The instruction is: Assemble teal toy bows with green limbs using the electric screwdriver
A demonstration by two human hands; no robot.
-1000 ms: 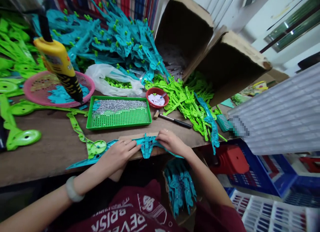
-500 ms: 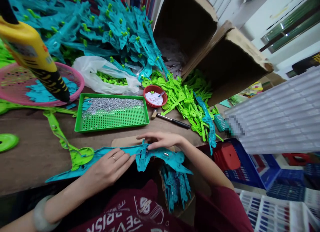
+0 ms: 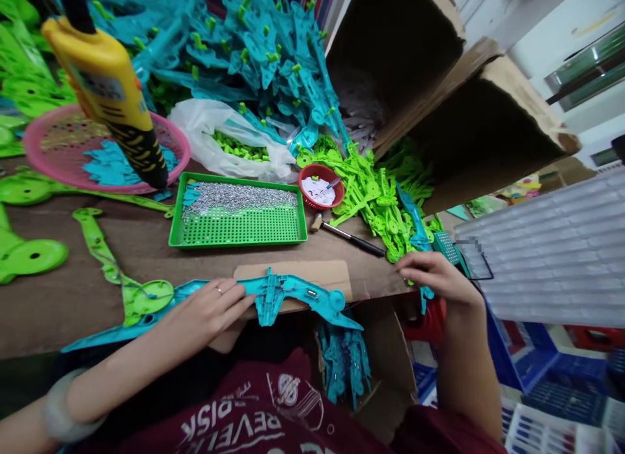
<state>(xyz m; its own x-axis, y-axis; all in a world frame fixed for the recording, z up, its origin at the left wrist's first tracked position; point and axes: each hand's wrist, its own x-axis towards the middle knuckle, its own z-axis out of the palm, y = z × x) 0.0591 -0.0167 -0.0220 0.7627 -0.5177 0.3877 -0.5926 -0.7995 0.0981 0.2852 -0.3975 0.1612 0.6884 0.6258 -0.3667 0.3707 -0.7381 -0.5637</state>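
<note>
A long teal plastic half-shell [image 3: 293, 288] lies along the table's front edge, its ribbed inner side up, with thin wires and a small metal piece inside. My left hand [image 3: 215, 311] is closed over its middle, holding it down. Across its left part lies a lime green plastic arm [image 3: 146, 297] with a round end and a wire. My right hand [image 3: 439, 278] is at the right end of the table, fingers bent together by the tips of the lime green parts [image 3: 375, 206]. Another teal piece [image 3: 415, 223] passes under that hand; what its fingertips hold is hidden.
A green tray [image 3: 239, 229] of small metal pieces, a red basket [image 3: 322, 187], a hammer [image 3: 356, 241] and a pink basket [image 3: 58, 148] stand behind. A yellow electric screwdriver [image 3: 112, 89] hangs at left. Teal shells [image 3: 344, 363] fill a box below the edge.
My right hand has left the teal half-shell and moved right to the pile's end. My left hand stays on the shell. The view has shifted, uncovering cardboard under the shell.
</note>
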